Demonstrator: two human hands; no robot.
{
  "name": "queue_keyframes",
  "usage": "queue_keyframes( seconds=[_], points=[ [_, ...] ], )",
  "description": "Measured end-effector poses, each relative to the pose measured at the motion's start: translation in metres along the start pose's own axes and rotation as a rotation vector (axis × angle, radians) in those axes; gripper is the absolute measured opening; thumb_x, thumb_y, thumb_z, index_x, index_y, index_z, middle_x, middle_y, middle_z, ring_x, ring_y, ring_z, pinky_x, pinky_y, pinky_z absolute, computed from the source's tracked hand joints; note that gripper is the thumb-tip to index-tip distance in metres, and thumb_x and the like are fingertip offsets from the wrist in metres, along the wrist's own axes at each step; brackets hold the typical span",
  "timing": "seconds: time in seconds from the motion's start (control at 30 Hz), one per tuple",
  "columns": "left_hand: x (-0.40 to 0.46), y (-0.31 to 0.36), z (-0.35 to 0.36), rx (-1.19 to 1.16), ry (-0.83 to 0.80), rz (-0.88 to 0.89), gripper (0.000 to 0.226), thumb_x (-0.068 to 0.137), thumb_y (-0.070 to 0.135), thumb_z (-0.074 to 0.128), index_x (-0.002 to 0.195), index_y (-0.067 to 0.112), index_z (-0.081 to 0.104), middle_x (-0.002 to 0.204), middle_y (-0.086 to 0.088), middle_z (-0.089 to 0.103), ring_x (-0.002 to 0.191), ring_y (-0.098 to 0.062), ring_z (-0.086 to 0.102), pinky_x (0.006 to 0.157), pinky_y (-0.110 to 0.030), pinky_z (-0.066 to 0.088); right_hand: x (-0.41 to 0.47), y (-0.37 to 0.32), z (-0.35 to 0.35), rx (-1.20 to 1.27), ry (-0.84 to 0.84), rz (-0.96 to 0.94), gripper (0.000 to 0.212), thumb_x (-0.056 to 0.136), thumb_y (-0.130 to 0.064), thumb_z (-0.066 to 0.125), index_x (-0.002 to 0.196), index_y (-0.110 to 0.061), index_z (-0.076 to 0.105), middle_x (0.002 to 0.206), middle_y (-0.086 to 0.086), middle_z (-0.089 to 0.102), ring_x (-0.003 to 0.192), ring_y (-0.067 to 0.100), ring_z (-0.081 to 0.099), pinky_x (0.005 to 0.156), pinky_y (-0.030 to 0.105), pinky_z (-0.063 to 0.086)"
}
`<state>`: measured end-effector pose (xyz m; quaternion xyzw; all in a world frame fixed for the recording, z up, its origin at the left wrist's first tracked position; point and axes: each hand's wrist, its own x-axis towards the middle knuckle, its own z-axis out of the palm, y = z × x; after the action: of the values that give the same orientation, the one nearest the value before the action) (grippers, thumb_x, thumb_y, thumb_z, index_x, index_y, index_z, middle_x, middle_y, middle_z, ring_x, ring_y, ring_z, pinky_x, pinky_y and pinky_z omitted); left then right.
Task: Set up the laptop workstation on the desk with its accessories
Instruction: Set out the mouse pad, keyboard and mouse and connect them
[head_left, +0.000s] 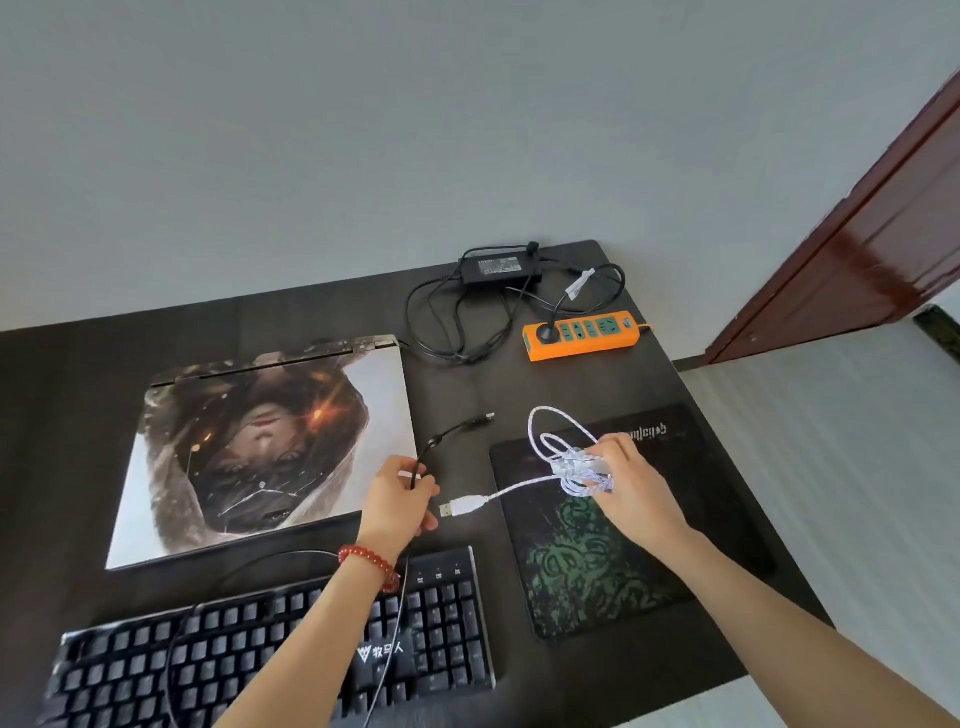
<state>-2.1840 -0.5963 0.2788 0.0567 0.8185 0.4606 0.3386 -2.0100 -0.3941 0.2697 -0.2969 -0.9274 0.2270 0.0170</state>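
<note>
Clearly the closed laptop with the printed portrait skin on its lid (260, 447) lay flat on the dark bench (62, 374), left of centre, with its hinge edge towards the wall; nothing appeared to be plugged into it yet. Just to its right the left hand (397, 496) was closed in a pinching grip round the thin black cable (441, 436), whose plug end (485, 418) stuck out free above the bench, while the cable's other run dropped back over the black mechanical keyboard (270, 654) at the near edge. The right hand (631, 486) was closed on a loose bundle of white braided cable (563, 457) held over the black and green mouse pad (602, 525), and that cable's white USB plug (460, 506) hung out towards the left hand. Whether a mouse sat inside the bundle could not be told.

The step seemed to be sorting the two leads before plugging them in. Doing it well would mean shaking the white loops out fully first, since a half-undone coil tends to knot when pulled, and keeping the two cables apart so they did not cross. Each plug was best gripped by its housing, not its cord, and lined up square with a port on the laptop's right side.

Further back, the black power brick (501, 267) with its tangled lead sat by the wall, near the orange power strip (582, 335).
</note>
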Motion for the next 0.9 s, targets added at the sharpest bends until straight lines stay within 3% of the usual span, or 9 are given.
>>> queue_keyframes(
  seconds=[0.1, 0.2, 0.33, 0.43, 0.5, 0.57, 0.67, 0.73, 0.9],
  points=[
    [-0.003, -0.014, 0.002, 0.294, -0.004, 0.045, 0.011, 0.091, 0.013, 0.048, 0.102, 0.013, 0.050, 0.088, -0.009, 0.063, 0.054, -0.023, 0.061, 0.053, -0.026, 0.050, -0.014, 0.025, 0.003, -0.168, 0.019, -0.098, 0.040, 0.058, 0.002, 0.080, 0.093, -0.006, 0.061, 0.104, 0.008, 0.060, 0.075, 0.021, 0.066, 0.057, 0.019, 0.046],
    [-0.010, -0.028, 0.003, 0.701, -0.069, 0.090, 0.035, 0.095, 0.028, 0.043, 0.127, 0.016, 0.045, 0.109, -0.011, 0.062, 0.097, -0.033, 0.061, 0.085, -0.038, 0.049, -0.032, 0.045, 0.011, -0.292, 0.014, -0.227, 0.047, 0.044, 0.001, 0.084, 0.086, -0.008, 0.063, 0.101, 0.008, 0.061, 0.089, 0.022, 0.066, 0.074, 0.024, 0.054],
    [-0.019, -0.042, 0.011, 0.968, -0.112, 0.151, 0.042, 0.098, 0.029, 0.035, 0.139, 0.023, 0.036, 0.126, -0.007, 0.046, 0.109, -0.029, 0.054, 0.089, -0.041, 0.048, -0.050, 0.063, 0.018, -0.390, -0.098, -0.243, 0.053, 0.041, -0.005, 0.086, 0.089, -0.013, 0.066, 0.104, 0.006, 0.065, 0.097, 0.024, 0.066, 0.086, 0.035, 0.054],
    [-0.021, -0.047, 0.020, 1.127, 0.024, 0.092, 0.049, 0.092, 0.027, 0.045, 0.139, 0.023, 0.032, 0.133, -0.005, 0.039, 0.120, -0.026, 0.042, 0.095, -0.042, 0.041, -0.061, 0.076, 0.018, -0.452, -0.174, -0.175, 0.065, 0.034, -0.010, 0.091, 0.095, -0.014, 0.069, 0.107, 0.005, 0.069, 0.101, 0.022, 0.067, 0.086, 0.038, 0.053],
    [-0.023, -0.044, 0.024, 1.099, 0.132, 0.105, 0.052, 0.089, 0.028, 0.051, 0.138, 0.021, 0.033, 0.136, -0.005, 0.037, 0.124, -0.028, 0.038, 0.098, -0.045, 0.036, -0.063, 0.081, 0.016, -0.418, -0.178, -0.151, 0.072, 0.036, -0.012, 0.092, 0.103, -0.013, 0.067, 0.113, 0.004, 0.067, 0.105, 0.022, 0.065, 0.088, 0.039, 0.051],
    [-0.023, -0.040, 0.038, 0.995, 0.153, 0.260, 0.047, 0.088, 0.025, 0.053, 0.134, 0.018, 0.042, 0.136, -0.007, 0.042, 0.125, -0.028, 0.038, 0.098, -0.048, 0.034, -0.064, 0.089, 0.011, -0.396, -0.206, -0.125, 0.072, 0.046, -0.013, 0.088, 0.113, -0.014, 0.063, 0.121, 0.002, 0.063, 0.113, 0.022, 0.061, 0.095, 0.039, 0.046],
    [-0.023, -0.034, 0.061, 0.914, 0.027, 0.446, 0.043, 0.090, 0.025, 0.050, 0.132, 0.019, 0.046, 0.136, -0.003, 0.047, 0.127, -0.024, 0.039, 0.101, -0.045, 0.033, -0.063, 0.093, 0.002, -0.324, -0.253, -0.155, 0.059, 0.074, -0.019, 0.067, 0.129, -0.017, 0.047, 0.141, 0.000, 0.045, 0.130, 0.018, 0.043, 0.112, 0.039, 0.026],
    [-0.025, -0.033, 0.082, 0.899, -0.099, 0.479, 0.045, 0.093, 0.030, 0.046, 0.137, 0.022, 0.040, 0.141, 0.002, 0.042, 0.131, -0.019, 0.034, 0.104, -0.041, 0.031, -0.064, 0.094, -0.006, -0.282, -0.268, -0.201, 0.052, 0.079, -0.020, 0.056, 0.129, -0.017, 0.044, 0.144, -0.001, 0.041, 0.134, 0.016, 0.037, 0.116, 0.035, 0.015],
    [-0.031, -0.031, 0.138, 0.893, -0.265, 0.410, 0.049, 0.093, 0.044, 0.043, 0.137, 0.024, 0.038, 0.138, 0.007, 0.044, 0.131, -0.016, 0.032, 0.104, -0.037, 0.028, -0.042, 0.086, -0.017, -0.061, -0.125, -0.063, 0.042, 0.086, -0.004, 0.051, 0.127, -0.013, 0.049, 0.125, 0.004, 0.059, 0.115, 0.021, 0.054, 0.101, 0.034, 0.043]
  ],
)
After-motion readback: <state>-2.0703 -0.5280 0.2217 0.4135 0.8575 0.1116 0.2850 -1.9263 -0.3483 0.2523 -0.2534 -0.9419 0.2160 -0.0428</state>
